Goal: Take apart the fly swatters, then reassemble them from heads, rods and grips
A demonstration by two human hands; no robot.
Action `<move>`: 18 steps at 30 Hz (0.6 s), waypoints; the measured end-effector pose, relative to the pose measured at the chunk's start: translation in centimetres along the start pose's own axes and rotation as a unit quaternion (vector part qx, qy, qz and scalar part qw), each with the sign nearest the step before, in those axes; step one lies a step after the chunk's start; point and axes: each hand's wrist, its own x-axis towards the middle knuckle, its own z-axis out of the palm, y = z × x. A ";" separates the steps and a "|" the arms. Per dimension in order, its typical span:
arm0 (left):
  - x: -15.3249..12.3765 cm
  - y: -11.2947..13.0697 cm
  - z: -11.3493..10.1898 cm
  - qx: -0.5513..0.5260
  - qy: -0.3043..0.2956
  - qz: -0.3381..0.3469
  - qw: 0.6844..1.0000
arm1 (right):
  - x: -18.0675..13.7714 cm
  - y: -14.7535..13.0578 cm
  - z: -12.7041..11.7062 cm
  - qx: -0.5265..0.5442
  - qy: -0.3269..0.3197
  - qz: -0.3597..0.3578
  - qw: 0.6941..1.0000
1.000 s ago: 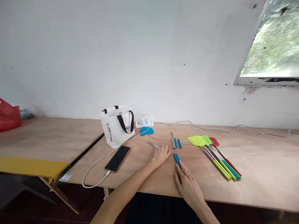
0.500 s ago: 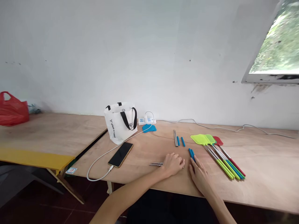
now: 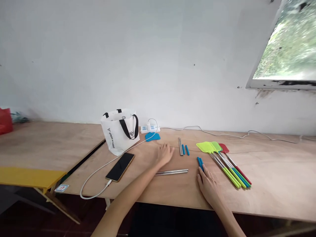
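My left hand reaches forward over the table, just short of a flat blue fly swatter head. Its fingers look stretched out and hold nothing; they are slightly blurred. Two thin metal tubes lie crosswise near the left forearm, which hides their left ends. My right hand rests low on the table with its fingers over two blue handle sleeves, whose far ends stick out past the fingertips. Farther back, more metal tubes lie beside two blue sleeves.
Several fly swatters with green, blue and red parts lie at the right. On the left are a white bag and a charging phone. A power strip sits against the wall. A second table stands farther left.
My left hand has left the two metal tubes near the front edge and moved forward and left towards the blue swatter head. The right hand stays on the blue sleeves. The view has shifted slightly right.
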 end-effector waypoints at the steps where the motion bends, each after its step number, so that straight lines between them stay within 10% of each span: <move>1: 1.0 -1.4 0.1 0.006 0.002 -0.021 1.000 | -0.1 -0.3 -0.4 -0.002 0.017 -0.008 1.000; 5: 3.8 -6.6 0.7 0.027 0.014 -0.076 0.997 | -0.5 -3.7 -2.1 0.009 0.077 -0.122 0.990; 9: 6.0 -10.1 1.2 0.051 0.010 -0.103 0.993 | 0.0 -8.6 -2.4 0.030 -0.006 -0.248 0.968; 18: 8.0 -12.1 2.0 0.073 0.075 -0.094 0.990 | 1.5 -10.8 -0.6 0.078 -0.033 -0.229 0.970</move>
